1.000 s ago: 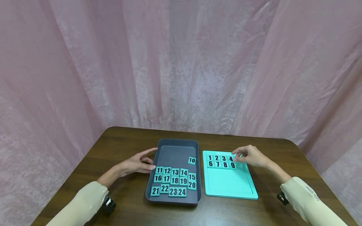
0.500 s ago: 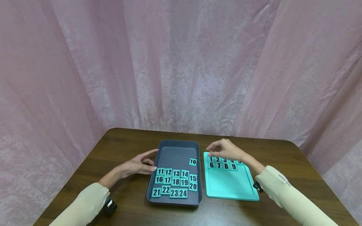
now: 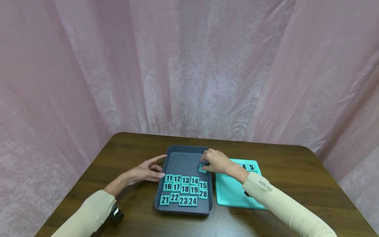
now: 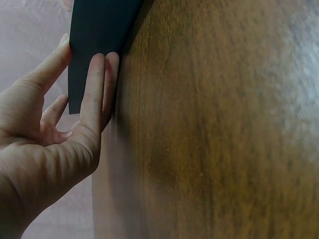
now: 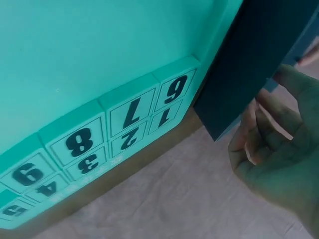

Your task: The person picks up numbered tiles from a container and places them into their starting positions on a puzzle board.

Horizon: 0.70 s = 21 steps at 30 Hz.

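My left hand (image 3: 148, 171) rests against the left side of a dark grey tray (image 3: 183, 159). In the left wrist view, straight fingers (image 4: 94, 87) lie along the tray's outer wall (image 4: 94, 30). Over the tray's right rim reaches my right hand (image 3: 217, 160), thumb and fingertips apart about the number 10 tile (image 3: 202, 169), which lies in the tray and is partly covered. Several tiles, 11 to 24, lie in rows nearer the front, among them the 13 tile (image 3: 185, 180). The right wrist view hides those fingertips behind the tray wall (image 5: 249, 64).
Right of the tray lies a turquoise board (image 3: 231, 194), partly under the right forearm. Tiles 1 to 9 sit along its far edge, such as the 7 tile (image 5: 132, 112). All stands on a brown wooden table (image 3: 136, 204) before a pink curtain (image 3: 189, 82).
My right hand has moved left from the board, where the 5 tile now lies after the 4, to the 10 tile in the tray. The left hand keeps its place.
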Each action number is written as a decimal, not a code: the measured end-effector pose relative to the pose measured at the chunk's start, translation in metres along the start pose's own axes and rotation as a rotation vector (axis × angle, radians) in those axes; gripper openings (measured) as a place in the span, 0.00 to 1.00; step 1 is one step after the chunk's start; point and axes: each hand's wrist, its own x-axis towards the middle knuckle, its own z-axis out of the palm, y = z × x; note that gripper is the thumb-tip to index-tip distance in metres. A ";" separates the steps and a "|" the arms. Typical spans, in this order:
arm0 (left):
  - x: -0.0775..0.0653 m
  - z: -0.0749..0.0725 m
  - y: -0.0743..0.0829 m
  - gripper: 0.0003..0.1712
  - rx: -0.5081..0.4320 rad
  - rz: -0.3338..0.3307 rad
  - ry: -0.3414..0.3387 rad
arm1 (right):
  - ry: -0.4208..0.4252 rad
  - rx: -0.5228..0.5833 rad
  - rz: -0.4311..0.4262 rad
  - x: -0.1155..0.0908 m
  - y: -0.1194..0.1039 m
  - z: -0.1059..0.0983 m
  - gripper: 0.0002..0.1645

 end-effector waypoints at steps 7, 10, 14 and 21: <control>-0.001 0.001 0.000 0.56 -0.009 0.000 -0.004 | -0.113 -0.151 0.090 0.005 -0.013 0.008 0.18; -0.001 0.002 0.001 0.56 -0.013 -0.006 0.000 | -0.141 -0.162 0.126 0.007 -0.016 0.010 0.17; -0.001 0.002 0.001 0.55 -0.016 -0.013 0.002 | -0.148 -0.131 0.142 0.008 -0.015 0.012 0.16; -0.002 0.002 0.001 0.55 -0.019 -0.019 0.005 | -0.125 -0.034 0.110 0.004 -0.013 0.008 0.14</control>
